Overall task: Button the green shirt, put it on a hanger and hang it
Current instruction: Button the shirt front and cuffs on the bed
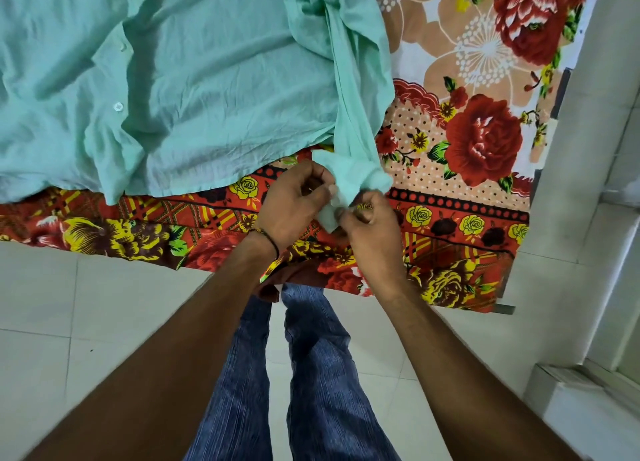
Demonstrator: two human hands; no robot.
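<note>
The green shirt (194,79) lies spread on the bed, its front placket with white buttons (118,106) running down the left part. One sleeve (349,114) stretches toward the bed's near edge and ends in a bunched cuff (349,176). My left hand (294,201) pinches the cuff's left flap between thumb and fingers. My right hand (370,225) pinches the cuff's other edge from below right. Both hands meet at the cuff over the bed's edge. No hanger is in view.
A flowered bedsheet (478,142) in red, yellow and peach covers the bed and hangs over its near edge. White floor tiles (86,322) lie below. My legs in blue jeans (311,374) stand against the bed. A white wall or door frame (595,183) rises at the right.
</note>
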